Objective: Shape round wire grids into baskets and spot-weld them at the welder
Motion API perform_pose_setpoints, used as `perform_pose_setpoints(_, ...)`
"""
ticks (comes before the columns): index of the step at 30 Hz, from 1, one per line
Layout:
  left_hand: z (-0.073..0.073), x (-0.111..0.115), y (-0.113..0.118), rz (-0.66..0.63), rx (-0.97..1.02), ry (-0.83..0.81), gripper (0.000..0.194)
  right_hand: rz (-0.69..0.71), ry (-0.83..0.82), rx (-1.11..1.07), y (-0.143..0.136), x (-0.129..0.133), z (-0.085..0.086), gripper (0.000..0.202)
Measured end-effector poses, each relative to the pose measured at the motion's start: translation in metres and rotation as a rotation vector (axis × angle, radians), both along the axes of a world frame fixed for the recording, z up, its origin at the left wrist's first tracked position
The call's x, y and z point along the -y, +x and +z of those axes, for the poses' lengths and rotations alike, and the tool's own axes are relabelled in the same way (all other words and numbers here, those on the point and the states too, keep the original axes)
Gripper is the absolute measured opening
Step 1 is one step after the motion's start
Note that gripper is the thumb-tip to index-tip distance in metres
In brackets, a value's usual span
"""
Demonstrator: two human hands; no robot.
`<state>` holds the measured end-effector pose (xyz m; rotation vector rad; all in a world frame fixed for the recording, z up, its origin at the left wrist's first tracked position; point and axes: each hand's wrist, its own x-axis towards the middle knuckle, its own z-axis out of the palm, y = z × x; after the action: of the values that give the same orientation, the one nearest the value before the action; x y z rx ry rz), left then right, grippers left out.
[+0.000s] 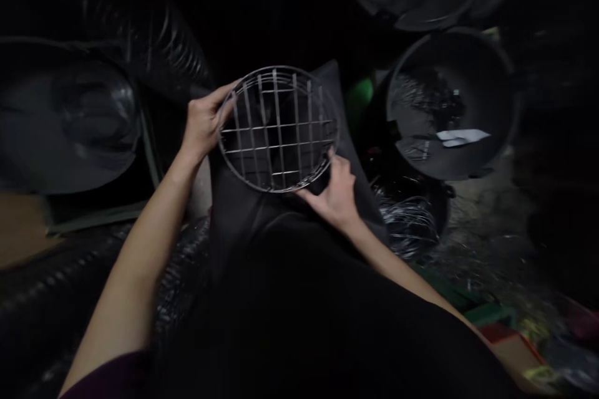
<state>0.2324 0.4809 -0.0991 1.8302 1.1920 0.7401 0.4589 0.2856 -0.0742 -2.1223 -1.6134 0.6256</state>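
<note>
Over my lap I hold a round wire rack (pixel 276 146), a metal ring crossed by several parallel bars and a few cross wires. It seems to be more than one ring deep, as extra rims show along its upper and lower edges. My left hand (pixel 206 121) grips its left side, with the fingers going behind the rim. At the lower right of the rim, my right hand (pixel 337 190) has its thumb and fingers closed around the edge. Dark cloth over my legs (pixel 238 218) lies beneath the rack.
At right stands a dark tub (pixel 486 75) with small metal pieces and a white scrap (pixel 462 136). Below it, a container holds coiled wire (pixel 409 218). A large basin (pixel 98 171) is at left, near stacked wire rings (pixel 173 43). Litter and a red-edged box (pixel 515 349) lie lower right.
</note>
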Motion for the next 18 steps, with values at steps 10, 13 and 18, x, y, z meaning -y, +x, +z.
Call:
perform_pose_setpoints(10,0.03,-0.001,0.002,0.168,-0.05,-0.232,0.028,0.043,0.079,-0.245,0.065,-0.022,0.007,0.051)
perform_pose_setpoints(13,0.046,-0.018,0.004,0.159,0.15,-0.396,0.039,-0.237,0.008,-0.039,0.163,-0.048,0.009,0.031)
perform_pose_setpoints(18,0.062,-0.058,0.017,-0.158,-0.244,-0.595,0.055,-0.449,-0.297,0.134,0.265,-0.11,-0.035,0.031)
